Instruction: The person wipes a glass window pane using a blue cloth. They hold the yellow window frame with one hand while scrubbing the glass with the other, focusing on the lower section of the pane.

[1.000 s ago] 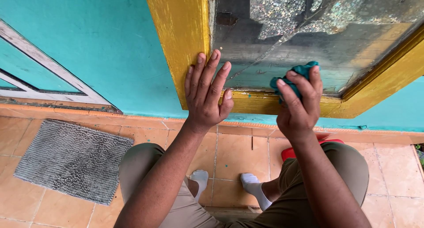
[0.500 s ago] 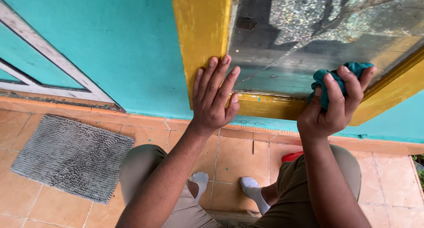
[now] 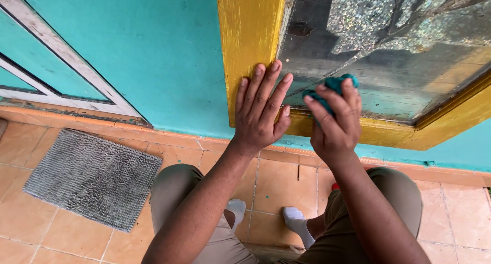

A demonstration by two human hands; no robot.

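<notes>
The right hand (image 3: 335,123), clamped on a teal cloth (image 3: 332,87), has swept back left along the glass pane (image 3: 399,64); the left hand (image 3: 261,113) stays flat, fingers spread, on the yellow frame (image 3: 250,34).

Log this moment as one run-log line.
left hand: flat on yellow frame | right hand: presses teal cloth on glass pane

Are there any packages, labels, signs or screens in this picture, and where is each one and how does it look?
None are in view: no package, label, sign or screen.
The left hand lies flat on the yellow window frame.
The right hand holds a teal cloth against the glass pane.
A grey mat lies on the tiled floor.
</notes>
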